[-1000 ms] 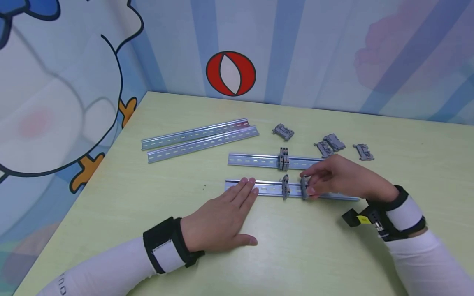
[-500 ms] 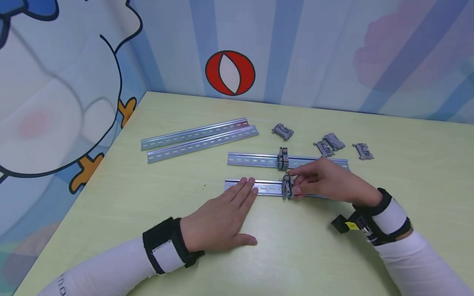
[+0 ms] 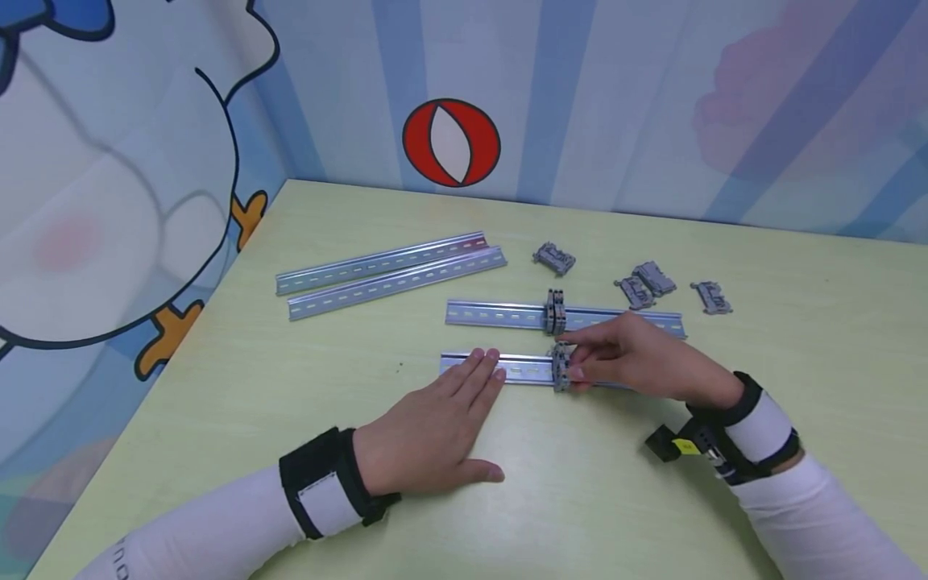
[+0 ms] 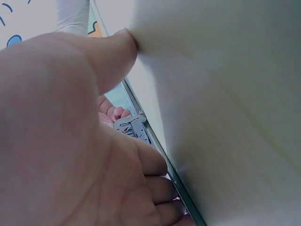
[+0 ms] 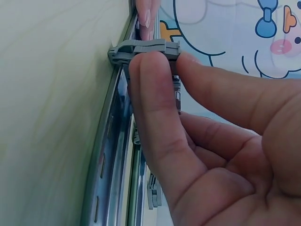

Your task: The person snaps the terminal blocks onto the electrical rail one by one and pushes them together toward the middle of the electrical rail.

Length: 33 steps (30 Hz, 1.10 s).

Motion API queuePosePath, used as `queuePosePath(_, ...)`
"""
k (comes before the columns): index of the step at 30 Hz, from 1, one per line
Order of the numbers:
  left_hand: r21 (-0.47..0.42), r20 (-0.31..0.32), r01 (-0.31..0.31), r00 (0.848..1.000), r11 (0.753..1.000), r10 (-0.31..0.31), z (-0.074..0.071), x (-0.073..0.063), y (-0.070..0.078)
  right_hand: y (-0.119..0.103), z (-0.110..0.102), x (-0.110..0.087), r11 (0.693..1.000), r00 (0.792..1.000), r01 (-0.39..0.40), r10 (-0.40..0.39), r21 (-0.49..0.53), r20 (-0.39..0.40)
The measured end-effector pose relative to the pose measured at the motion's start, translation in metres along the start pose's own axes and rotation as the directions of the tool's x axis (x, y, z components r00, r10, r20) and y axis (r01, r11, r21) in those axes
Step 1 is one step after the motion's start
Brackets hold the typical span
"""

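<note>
My left hand (image 3: 431,431) lies flat with straight fingers on the left part of the nearer slotted metal DIN rail (image 3: 528,370). On that rail, right of the left fingertips, grey terminal blocks (image 3: 561,366) stand upright side by side. My right hand (image 3: 638,358) pinches the right-hand one between thumb and fingers. In the right wrist view the blocks (image 5: 146,47) sit across the rail (image 5: 106,141), fingertips against their near face. Part of the rail is hidden beneath the right hand. The left wrist view shows a terminal block (image 4: 132,127) beyond the left palm.
Behind, a parallel DIN rail (image 3: 493,313) carries upright terminal blocks (image 3: 554,312). Two longer rails (image 3: 399,282) lie at the back left. Loose terminal blocks (image 3: 554,258) lie at the back, several of them to the right. A printed wall (image 3: 609,105) borders the table.
My right hand has slid its terminal block leftward along the nearer rail, up against the block standing there. The left hand has stayed in place.
</note>
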State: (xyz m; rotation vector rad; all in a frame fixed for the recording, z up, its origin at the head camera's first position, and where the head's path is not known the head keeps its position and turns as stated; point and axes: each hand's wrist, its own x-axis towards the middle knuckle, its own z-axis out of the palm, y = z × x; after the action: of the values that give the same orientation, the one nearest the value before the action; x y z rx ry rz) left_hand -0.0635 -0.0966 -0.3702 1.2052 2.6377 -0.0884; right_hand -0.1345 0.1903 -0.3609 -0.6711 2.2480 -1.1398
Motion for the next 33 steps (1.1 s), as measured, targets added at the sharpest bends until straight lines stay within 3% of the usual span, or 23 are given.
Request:
queuePosePath(12,0.001,0.002,0.001,1.000,1.000,-0.001,0.002,-0.001,0.000,-0.003,0.001,-0.001,0.998,1.000,-0.003,0.002,-0.062,-0.019)
queuePosePath(18,0.001,-0.011,-0.007,1.000,1.000,0.007,0.002,-0.001,0.001,-0.002,-0.005,-0.006,0.996,0.996,-0.060,0.057,-0.062,-0.062)
queuePosePath(24,-0.002,-0.008,-0.004,1.000,1.000,0.004,0.001,0.000,0.001,-0.001,-0.021,-0.015,0.979,0.982,-0.117,0.089,-0.165,-0.168)
queuePosePath(27,0.001,-0.005,-0.003,1.000,1.000,0.003,0.001,0.001,0.002,0.004,-0.034,-0.021,0.936,0.953,-0.199,0.115,-0.290,-0.280)
queuePosePath(31,0.011,-0.009,-0.005,1.000,1.000,0.005,0.002,0.001,0.002,0.020,-0.054,-0.030,0.816,0.892,-0.378,0.193,-0.437,-0.409)
queuePosePath(33,0.014,-0.011,-0.004,1.000,1.000,0.004,0.001,0.001,0.002,0.030,-0.064,-0.035,0.759,0.867,-0.452,0.249,-0.469,-0.432)
